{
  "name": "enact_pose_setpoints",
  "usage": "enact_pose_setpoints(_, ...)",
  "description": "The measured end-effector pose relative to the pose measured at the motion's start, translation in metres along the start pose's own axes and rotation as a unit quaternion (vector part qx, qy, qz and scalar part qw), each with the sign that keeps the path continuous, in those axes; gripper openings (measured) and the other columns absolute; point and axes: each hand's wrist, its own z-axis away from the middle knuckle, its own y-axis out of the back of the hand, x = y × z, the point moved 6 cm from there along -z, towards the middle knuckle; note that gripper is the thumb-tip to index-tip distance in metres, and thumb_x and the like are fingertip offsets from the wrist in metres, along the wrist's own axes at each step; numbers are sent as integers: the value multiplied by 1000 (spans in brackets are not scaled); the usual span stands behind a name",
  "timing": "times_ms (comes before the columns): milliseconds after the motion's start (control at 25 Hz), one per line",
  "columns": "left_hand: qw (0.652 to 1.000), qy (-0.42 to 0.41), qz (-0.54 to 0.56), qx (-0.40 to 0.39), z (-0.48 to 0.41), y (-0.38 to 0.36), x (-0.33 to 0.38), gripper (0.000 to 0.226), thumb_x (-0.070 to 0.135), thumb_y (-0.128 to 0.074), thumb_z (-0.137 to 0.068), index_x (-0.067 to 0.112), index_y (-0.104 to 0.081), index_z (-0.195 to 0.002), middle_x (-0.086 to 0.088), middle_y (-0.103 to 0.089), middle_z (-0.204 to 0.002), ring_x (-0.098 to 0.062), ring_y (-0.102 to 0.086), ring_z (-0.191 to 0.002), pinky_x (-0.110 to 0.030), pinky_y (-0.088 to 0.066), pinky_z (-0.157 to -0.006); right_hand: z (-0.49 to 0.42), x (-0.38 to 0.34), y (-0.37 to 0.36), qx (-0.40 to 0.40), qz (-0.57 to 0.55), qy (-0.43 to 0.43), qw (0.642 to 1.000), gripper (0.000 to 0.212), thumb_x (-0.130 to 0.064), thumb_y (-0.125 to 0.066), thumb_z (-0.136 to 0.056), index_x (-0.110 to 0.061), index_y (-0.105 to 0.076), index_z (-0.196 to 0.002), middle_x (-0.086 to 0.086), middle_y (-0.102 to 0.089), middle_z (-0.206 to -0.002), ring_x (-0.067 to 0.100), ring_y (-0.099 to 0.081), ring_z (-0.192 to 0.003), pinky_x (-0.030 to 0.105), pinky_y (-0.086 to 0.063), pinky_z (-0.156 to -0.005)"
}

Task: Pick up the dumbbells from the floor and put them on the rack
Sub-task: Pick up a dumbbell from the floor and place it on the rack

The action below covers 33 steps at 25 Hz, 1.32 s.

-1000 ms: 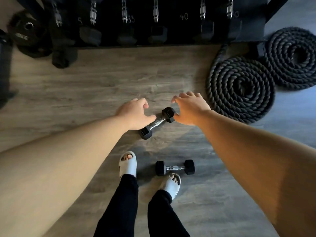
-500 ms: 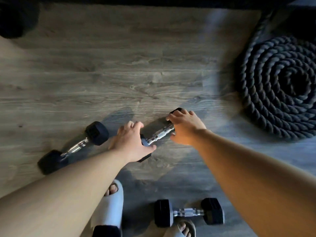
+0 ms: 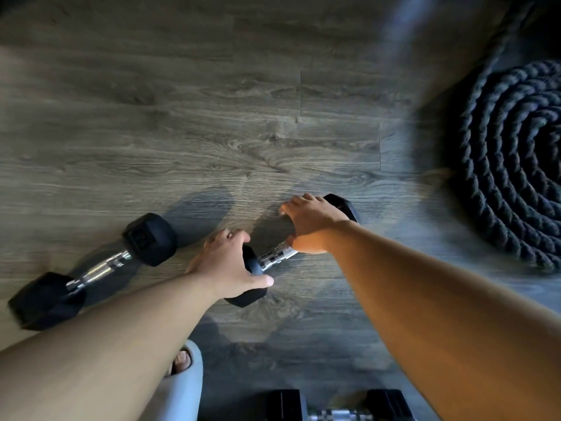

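Three dumbbells are seen on the wood floor (image 3: 243, 117). The middle dumbbell (image 3: 277, 257) lies diagonally, long axis running from lower left to upper right, its far head pointing toward the rope coil (image 3: 516, 165). The left hand (image 3: 226, 262) is cupped over its near black head, thumb along the underside edge. The right hand (image 3: 312, 223) is laid over the far head and the top of the chrome handle, fingers curled down; a full clamp cannot be confirmed, since the fingertips are hidden. Whether this dumbbell is off the floor is unclear, possibly still touching.

A larger dumbbell (image 3: 97, 270) lies to the left on the same diagonal, untouched, partly covered by the left forearm. A third dumbbell (image 3: 337, 408) is cut off at the bottom edge, axis horizontal. A pale slipper (image 3: 185, 387) is seen under the left forearm.
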Motion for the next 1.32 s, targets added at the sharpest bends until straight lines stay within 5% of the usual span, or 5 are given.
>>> enact_pose_setpoints(200,999,-9,25,-21,-1,-11,-11,116,83,-73,-34,32,-45,-135,8,-42,-116,-20,-48,-110,-39,-47,-89,-9,-15,-20,-55,126,49,989,57,-40,-57,-85,-21,-52,-139,2,-59,-139,25,-51,-127,43,-42,-106)
enact_pose_setpoints(560,999,-20,-23,-21,-4,-22,-9,116,63,-81,-41,27,-37,-142,1,-45,-132,-29,-47,-120,-42,-50,-91,-18,-30,-39,-201,116,28,972,19,-24,-73,-82,-16,-68,-98,1,-63,-85,30,-70,-90,40,-60,-72)
enact_pose_setpoints(680,998,-30,-41,-28,-5,-19,-8,109,63,-79,-41,27,-38,-136,2,-45,-125,-27,-50,-114,-42,-51,-88,-19,-26,-41,-174,101,4,980,21,-26,-76,-82,-19,-58,-75,-3,-52,-70,27,-63,-76,34,-50,-61)
enact_pose_setpoints(880,993,-78,-85,-9,-10,-2,-2,91,62,-75,-39,31,-40,-117,8,-44,-106,-23,-54,-97,-40,-53,-74,-15,-17,-40,-154,93,-30,983,27,-32,-72,-87,-19,-69,-110,5,-70,-107,30,-68,-92,33,-45,-65)
enact_pose_setpoints(1320,933,-211,-288,46,58,169,107,120,48,-90,-50,32,-26,-151,0,-34,-148,-28,-35,-137,-45,-48,-99,97,-28,105,-3,-120,-181,976,15,-32,-66,-87,-24,-54,-91,5,-60,-86,29,-58,-76,30,-42,-64)
